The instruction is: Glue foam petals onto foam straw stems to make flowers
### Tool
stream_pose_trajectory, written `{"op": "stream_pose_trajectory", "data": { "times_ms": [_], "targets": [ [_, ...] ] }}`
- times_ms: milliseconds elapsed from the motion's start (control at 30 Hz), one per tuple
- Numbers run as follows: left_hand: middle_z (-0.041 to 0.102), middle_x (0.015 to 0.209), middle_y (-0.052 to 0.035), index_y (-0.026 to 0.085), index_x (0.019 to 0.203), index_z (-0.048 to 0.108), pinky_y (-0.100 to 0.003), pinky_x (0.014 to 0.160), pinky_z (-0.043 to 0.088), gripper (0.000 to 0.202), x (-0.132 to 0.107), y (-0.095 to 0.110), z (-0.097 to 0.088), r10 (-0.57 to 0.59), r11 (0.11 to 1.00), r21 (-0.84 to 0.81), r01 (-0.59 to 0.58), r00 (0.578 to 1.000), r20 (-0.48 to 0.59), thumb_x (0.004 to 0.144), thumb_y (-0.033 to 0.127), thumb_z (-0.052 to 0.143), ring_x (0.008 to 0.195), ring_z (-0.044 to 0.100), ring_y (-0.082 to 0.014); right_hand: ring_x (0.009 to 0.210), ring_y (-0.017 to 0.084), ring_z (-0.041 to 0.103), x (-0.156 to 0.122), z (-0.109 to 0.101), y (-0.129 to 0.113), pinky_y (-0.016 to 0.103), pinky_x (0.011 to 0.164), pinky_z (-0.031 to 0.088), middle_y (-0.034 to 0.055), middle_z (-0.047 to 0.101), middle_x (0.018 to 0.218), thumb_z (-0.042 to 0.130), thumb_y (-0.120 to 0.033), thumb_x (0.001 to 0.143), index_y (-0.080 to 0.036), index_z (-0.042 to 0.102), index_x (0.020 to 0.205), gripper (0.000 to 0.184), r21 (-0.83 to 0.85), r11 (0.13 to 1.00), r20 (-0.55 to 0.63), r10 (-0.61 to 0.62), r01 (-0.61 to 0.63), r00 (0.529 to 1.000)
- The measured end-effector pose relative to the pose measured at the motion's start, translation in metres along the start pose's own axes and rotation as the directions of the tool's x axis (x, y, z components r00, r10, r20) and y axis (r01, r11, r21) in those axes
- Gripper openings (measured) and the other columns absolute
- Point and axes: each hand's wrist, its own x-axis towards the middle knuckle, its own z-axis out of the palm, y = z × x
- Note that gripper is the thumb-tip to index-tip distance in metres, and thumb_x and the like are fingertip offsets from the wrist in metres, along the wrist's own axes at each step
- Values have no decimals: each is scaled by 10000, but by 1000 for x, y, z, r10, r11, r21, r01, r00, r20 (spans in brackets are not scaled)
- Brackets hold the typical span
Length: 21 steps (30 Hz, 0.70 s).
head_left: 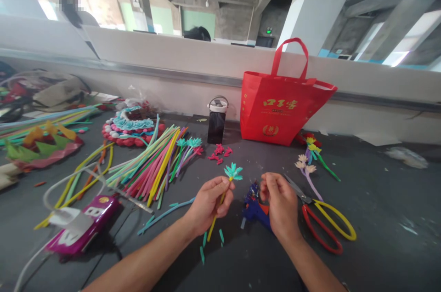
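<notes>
My left hand (206,202) is closed in a pinch on the yellow stem of a small pipe-cleaner flower with a teal head (233,172), held upright above the dark table. My right hand (279,202) hovers just to the right with its fingers curled together; whether anything sits between them I cannot make out. Below and between the hands lies a blue glue gun (254,208). Red and yellow scissors (324,220) lie right of my right hand. Short teal cut pieces (203,241) are scattered under my left wrist.
A bundle of coloured pipe cleaners (151,163) lies left of centre, with finished flowers (312,154) at right. A red tote bag (280,103) and a dark bottle (217,122) stand at the back wall. A purple packet (84,223) lies front left. People sit behind the partition.
</notes>
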Motion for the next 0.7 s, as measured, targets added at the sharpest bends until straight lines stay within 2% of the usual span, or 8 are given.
{"op": "stream_pose_trajectory", "data": {
  "times_ms": [67,167,233,300,400,533,700],
  "targets": [
    [436,468,66,171,830,548,-186,359,154,263,0,0,0,16,1000,26,-16,1000,-8,867,430,563,350,254,-43,571,105,502,-1,0,1,227,530,425,-26,556,755,646,-425,842,-212,604,1012,275,-36,998,19,-41,41,999],
    [437,469,67,169,818,544,-188,366,134,294,0,0,3,40,995,96,-34,997,-69,854,460,573,360,257,-43,738,153,571,-7,2,-3,275,667,487,13,584,865,669,-363,826,-225,608,1055,275,-129,973,74,-182,190,981],
    [452,481,64,169,808,538,-188,369,124,318,-1,0,5,58,987,156,-41,993,-104,833,481,595,370,256,-41,799,177,578,-12,2,-7,308,727,495,37,595,915,653,-319,841,-234,624,1049,226,-219,921,138,-296,321,945],
    [471,490,59,172,809,535,-188,372,126,334,-2,-2,6,73,976,214,-49,992,-106,823,499,602,379,251,-42,769,172,567,-16,3,-11,321,728,495,44,594,964,652,-271,843,-256,636,1049,207,-298,842,215,-401,451,891],
    [480,486,59,177,803,531,-189,383,151,336,-3,-4,8,90,957,282,-63,992,-85,826,506,597,385,254,-45,703,158,548,-19,3,-14,328,709,498,43,585,990,675,-241,829,-280,646,1048,224,-361,739,306,-483,569,821],
    [457,476,60,173,749,526,-188,413,174,327,-5,-5,9,105,928,366,-64,990,-93,828,481,605,411,268,-48,743,181,574,-17,3,-14,325,698,498,44,601,943,670,-244,837,-278,660,992,159,-366,720,325,-494,589,806],
    [421,467,66,157,761,570,-199,433,192,313,-6,-6,10,144,897,433,-90,985,-95,828,461,610,433,288,-57,730,173,588,-17,4,-16,298,673,478,27,629,855,631,-209,855,-263,680,902,87,-322,764,345,-455,559,821]
  ]
}}
